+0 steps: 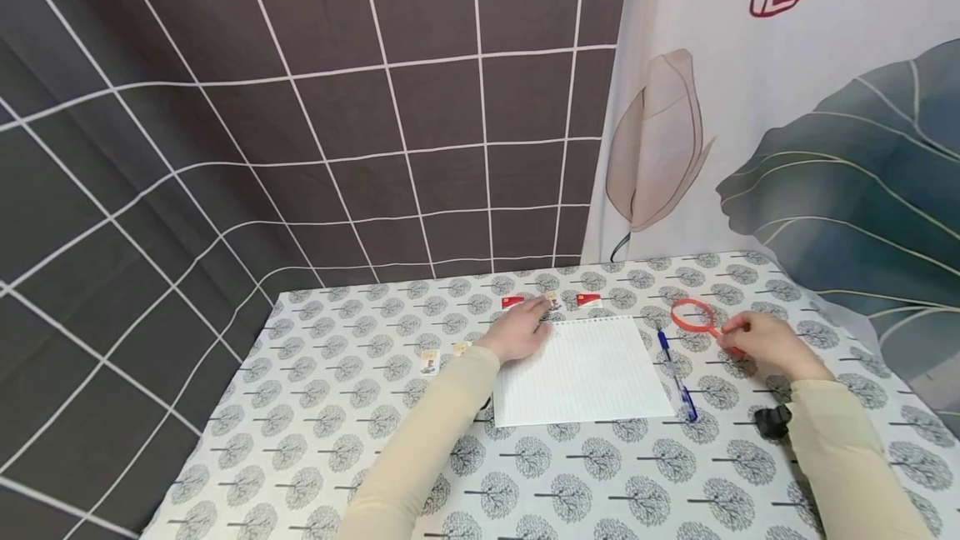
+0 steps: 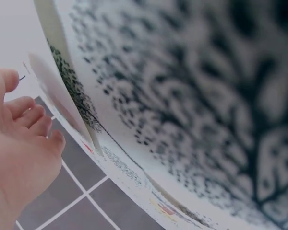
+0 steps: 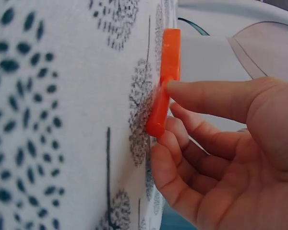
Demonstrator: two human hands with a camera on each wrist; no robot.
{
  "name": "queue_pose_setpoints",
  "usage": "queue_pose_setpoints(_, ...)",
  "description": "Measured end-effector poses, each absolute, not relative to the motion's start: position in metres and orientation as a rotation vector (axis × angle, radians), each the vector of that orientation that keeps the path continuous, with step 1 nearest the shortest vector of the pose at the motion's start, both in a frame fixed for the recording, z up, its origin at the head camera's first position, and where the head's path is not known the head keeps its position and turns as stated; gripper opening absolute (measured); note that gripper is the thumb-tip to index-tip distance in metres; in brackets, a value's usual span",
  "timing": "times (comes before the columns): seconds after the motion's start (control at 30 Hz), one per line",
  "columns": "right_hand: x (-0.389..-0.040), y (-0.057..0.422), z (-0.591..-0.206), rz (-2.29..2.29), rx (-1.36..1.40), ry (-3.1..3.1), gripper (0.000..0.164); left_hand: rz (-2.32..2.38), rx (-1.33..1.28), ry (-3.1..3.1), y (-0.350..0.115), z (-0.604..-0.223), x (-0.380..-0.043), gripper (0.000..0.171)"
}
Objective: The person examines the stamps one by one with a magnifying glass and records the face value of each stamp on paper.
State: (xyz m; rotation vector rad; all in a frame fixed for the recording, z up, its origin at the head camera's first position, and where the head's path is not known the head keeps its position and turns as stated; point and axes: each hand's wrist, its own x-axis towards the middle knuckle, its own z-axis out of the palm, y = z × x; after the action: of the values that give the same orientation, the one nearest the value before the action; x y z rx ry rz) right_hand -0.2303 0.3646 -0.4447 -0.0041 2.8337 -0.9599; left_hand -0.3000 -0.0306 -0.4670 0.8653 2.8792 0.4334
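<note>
On the right side of the table lies a red-orange magnifying glass (image 1: 693, 315) with a round frame. My right hand (image 1: 765, 342) pinches its handle (image 3: 159, 108) between thumb and fingers, low over the tablecloth. My left hand (image 1: 517, 332) is at the upper left corner of a lined white notepad (image 1: 581, 373), its fingertips beside a small pale card (image 1: 553, 302). In the left wrist view the fingers of the left hand (image 2: 29, 129) are loosely bent and hold nothing. The left hand and forearm cover part of the notepad's left side.
A blue pen (image 1: 677, 375) lies right of the notepad. Two small red-and-white cards (image 1: 588, 300) sit beyond its top edge, and pale picture cards (image 1: 430, 362) lie to the left. The tree-print tablecloth (image 1: 300, 440) reaches a dark grid curtain (image 1: 442, 132) behind.
</note>
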Motion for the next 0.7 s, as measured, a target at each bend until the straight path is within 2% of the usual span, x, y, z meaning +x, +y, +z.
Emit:
queue_pose_setpoints(0.2, -0.227, 0.363, -0.442, -0.949, 0.043, 2.921, 0.037, 0.423, 0.866, 2.959, -0.03, -0.467, -0.298, 0.049)
queue_pose_setpoints(0.4, -0.226, 0.36, -0.435, -0.949, 0.04, 2.965, 0.037, 0.389, 0.894, 2.981, -0.029, -0.464, -0.288, 0.053)
queue_pose_setpoints(0.7, -0.226, 0.344, -0.435, -0.976, -0.149, 2.992, 0.024, 0.384, 0.937, 2.967, -0.026, -0.461, -0.271, 0.057)
